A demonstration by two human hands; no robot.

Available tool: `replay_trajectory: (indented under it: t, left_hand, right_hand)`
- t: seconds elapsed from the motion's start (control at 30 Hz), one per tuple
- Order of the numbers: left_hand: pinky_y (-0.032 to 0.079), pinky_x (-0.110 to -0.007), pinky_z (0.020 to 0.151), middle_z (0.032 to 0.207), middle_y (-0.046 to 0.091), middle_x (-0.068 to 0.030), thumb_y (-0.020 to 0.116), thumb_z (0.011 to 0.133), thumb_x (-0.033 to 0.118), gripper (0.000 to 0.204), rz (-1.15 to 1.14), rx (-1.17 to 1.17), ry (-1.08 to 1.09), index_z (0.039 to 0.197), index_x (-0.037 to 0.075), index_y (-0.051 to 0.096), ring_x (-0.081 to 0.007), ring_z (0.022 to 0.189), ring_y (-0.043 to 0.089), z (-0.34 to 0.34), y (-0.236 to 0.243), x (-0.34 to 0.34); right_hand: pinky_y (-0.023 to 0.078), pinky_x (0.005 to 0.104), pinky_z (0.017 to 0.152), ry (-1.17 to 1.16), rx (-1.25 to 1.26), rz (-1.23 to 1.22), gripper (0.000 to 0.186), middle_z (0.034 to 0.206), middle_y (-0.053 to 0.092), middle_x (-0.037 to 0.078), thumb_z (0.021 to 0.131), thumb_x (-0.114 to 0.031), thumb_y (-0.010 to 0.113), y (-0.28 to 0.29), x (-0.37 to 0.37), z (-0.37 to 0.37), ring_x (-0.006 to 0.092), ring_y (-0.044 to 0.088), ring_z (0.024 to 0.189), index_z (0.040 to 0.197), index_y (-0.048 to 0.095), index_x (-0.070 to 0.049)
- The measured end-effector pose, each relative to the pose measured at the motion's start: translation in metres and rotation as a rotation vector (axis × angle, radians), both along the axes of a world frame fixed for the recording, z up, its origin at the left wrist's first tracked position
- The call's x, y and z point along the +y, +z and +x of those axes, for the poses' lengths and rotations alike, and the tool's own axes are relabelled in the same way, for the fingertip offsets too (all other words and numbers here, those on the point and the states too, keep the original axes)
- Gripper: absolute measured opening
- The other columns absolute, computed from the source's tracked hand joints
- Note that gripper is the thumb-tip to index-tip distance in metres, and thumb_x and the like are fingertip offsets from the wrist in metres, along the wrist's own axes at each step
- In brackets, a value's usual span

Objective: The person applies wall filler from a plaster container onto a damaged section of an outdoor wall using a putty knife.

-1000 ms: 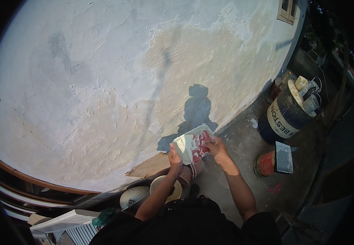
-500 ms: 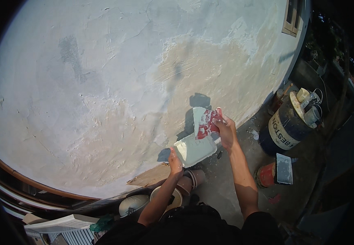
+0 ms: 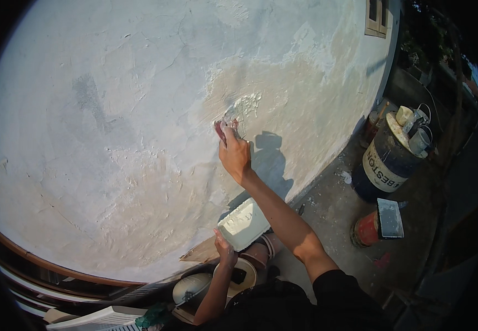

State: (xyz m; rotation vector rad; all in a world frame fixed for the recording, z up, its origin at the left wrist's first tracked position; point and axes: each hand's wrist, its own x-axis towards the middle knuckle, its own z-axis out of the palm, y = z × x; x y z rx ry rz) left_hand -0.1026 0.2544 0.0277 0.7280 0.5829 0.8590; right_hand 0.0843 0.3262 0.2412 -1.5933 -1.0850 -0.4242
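My right hand (image 3: 234,151) grips a red putty scraper (image 3: 218,127), pressed against the rough, patchy white-and-beige wall (image 3: 84,138), where fresh white putty (image 3: 246,107) shows just above it. Low in the middle, my left hand (image 3: 224,247) holds a pale rectangular tray (image 3: 250,226) with creamy putty in it, partly behind my right forearm. My head's shadow falls on the wall right of the scraper.
A dark drum (image 3: 374,142) with cans on its lid stands at right, near a red bucket (image 3: 364,231) under a grey tray (image 3: 390,219). Pots (image 3: 253,256), a rounded lid (image 3: 189,284) and a white slatted object (image 3: 98,321) lie below. A small window (image 3: 376,16) is top right.
My right hand with the red scraper has moved from the tray up and left onto the wall, and a new putty smear shows there. The left hand and tray have dropped slightly.
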Motion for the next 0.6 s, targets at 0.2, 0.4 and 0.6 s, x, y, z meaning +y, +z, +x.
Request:
replay_trajectory:
  t: [0.2, 0.4, 0.6]
  left_hand:
    - [0.05, -0.038, 0.087, 0.119, 0.056, -0.0142, 0.026, 0.097, 0.053, 0.064, -0.119, 0.164, 0.115, 0.126, 0.0, 0.044, -0.0262, 0.104, 0.059, -0.018, -0.015, 0.003]
    - [0.051, -0.038, 0.084, 0.118, 0.056, -0.0134, 0.027, 0.096, 0.056, 0.065, -0.096, 0.212, 0.165, 0.127, 0.001, 0.045, -0.0264, 0.101, 0.061, -0.033, -0.008, -0.006]
    - [0.052, -0.039, 0.084, 0.116, 0.056, -0.0133, 0.027, 0.096, 0.056, 0.065, -0.13, 0.256, 0.196, 0.126, 0.001, 0.045, -0.0262, 0.099, 0.061, -0.048, -0.005, -0.009]
  right_hand:
    - [0.052, 0.0388, 0.071, 0.264, -0.021, 0.118, 0.035, 0.097, 0.064, 0.024, 0.08, -0.001, 0.059, -0.039, -0.011, -0.023, 0.0374, 0.064, 0.086, 0.115, 0.055, -0.002]
    - [0.051, 0.0311, 0.069, -0.176, 0.51, 0.428, 0.021, 0.086, 0.067, 0.018, 0.085, -0.003, 0.055, -0.032, -0.052, 0.06, 0.0246, 0.067, 0.078, 0.104, 0.062, 0.005]
    - [0.048, 0.0303, 0.062, -0.005, 0.426, 0.592, 0.02, 0.08, 0.066, 0.016, 0.082, -0.006, 0.059, -0.01, -0.02, 0.095, 0.0194, 0.063, 0.067, 0.099, 0.064, 0.004]
